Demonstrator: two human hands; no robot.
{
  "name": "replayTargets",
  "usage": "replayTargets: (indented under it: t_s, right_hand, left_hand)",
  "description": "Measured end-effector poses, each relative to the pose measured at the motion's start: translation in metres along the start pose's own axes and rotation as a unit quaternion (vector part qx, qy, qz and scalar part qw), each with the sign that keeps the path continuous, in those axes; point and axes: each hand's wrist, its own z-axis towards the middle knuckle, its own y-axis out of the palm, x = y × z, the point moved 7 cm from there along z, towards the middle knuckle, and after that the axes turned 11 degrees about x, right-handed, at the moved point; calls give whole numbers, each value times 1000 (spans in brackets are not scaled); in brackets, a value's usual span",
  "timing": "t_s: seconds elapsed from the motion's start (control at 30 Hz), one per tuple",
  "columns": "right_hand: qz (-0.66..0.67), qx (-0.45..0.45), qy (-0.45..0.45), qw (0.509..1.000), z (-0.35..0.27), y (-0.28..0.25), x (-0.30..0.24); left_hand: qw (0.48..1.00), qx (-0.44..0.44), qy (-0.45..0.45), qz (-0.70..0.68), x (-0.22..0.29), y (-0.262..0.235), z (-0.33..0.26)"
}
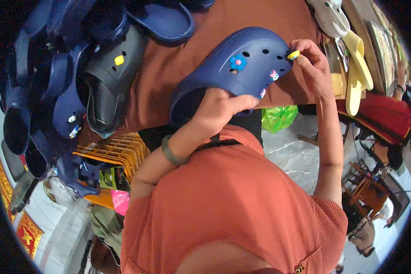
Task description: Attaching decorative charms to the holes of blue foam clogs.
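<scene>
At twelve to one o'clock, just above centre, a large navy clog (255,43) is held over a brown cloth (269,11), its toe pointing toward one o'clock. The left hand (219,109), at twelve o'clock, grasps the clog at its opening, fingers hidden inside, thumb lying outside. The right hand (313,66), at two o'clock, pinches a small yellow charm (293,55) between thumb and fingers, right beside the toe; whether the charm is seated in a hole, I cannot tell. A blue flower charm (238,62) decorates the clog's upper. At ten o'clock lies a black clog (106,68) with a yellow charm; at two o'clock, beyond the right hand, pale yellow footwear (355,91).
</scene>
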Motion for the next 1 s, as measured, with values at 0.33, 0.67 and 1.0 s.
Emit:
replayTargets:
  t_s: [0.33,0.67,1.0]
  right_hand:
    - [-193,47,-113,974,-29,15,-27]
    - [-128,150,-1,980,-10,26,10]
    - [43,283,20,958,68,-8,56]
  left_hand:
    - [994,76,36,65,-5,-8,-15]
    - [997,75,-11,-16,-6,-16,5]
    - [970,29,-64,-234,-2,-28,41]
